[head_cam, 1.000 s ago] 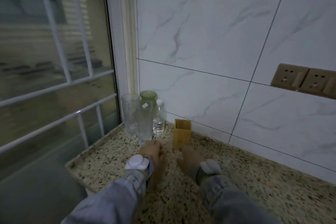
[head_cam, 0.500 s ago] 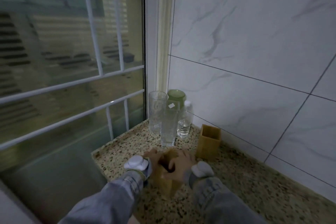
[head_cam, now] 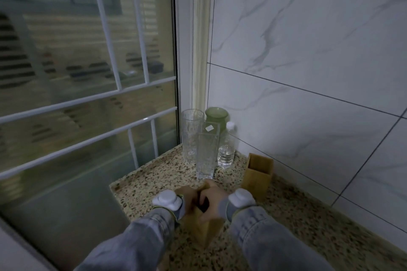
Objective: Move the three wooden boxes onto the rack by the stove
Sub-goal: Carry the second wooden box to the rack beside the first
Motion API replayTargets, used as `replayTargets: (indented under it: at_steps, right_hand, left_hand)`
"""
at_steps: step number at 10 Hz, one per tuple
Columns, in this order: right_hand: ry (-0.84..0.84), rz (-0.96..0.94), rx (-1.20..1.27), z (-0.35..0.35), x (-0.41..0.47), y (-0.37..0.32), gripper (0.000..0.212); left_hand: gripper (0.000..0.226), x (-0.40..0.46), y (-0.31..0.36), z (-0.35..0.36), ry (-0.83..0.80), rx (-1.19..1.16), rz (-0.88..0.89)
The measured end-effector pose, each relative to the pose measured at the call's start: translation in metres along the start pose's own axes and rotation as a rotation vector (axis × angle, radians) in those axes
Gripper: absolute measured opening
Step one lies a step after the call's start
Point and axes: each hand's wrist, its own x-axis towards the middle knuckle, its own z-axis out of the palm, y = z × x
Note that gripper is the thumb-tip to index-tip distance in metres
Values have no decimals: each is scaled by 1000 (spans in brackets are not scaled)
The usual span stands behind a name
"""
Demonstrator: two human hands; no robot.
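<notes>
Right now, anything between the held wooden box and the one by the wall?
Nothing. In the head view only bare speckled counter separates the held box, gripped by the left hand and right hand, from the box by the wall.

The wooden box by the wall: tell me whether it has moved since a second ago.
No. The wooden box by the wall stands at the same spot beside the water bottle; only the camera has swung. Both hands hold another box.
</notes>
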Motion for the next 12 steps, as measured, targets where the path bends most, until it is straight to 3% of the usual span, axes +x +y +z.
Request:
replayTargets:
  at_steps: [3,4,5,6,7,8,9,10,12]
  right_hand:
    - [267,121,196,-8,-23,22,49]
    - [452,225,316,-10,-49,29,66]
    - [570,303,328,-10,-75,34,83]
    - [607,472,312,-10,-120,41,93]
    - [670,599,323,-2,-156,45,90]
    - [723,689,306,10,-203,50,83]
    - [728,853,326,28,-262,54,82]
    - [701,976,327,47,-306,60,88]
    - [764,1150,383,89,-385,64,98]
  left_hand:
    - [32,1,12,-17,115,21,105]
    - [35,2,32,-26,77,17,196]
    - [40,14,54,-25,167,-163,345]
    - [41,3,86,-21,202,94,596]
    - [30,-14,109,-15,244,22,675]
    - [26,-25,147,-4,129,-3,756]
    - [3,-47,200,16,90,-12,879]
    - [17,-64,233,35,65,-35,970]
    - [16,-110,300,72,3,21,1130]
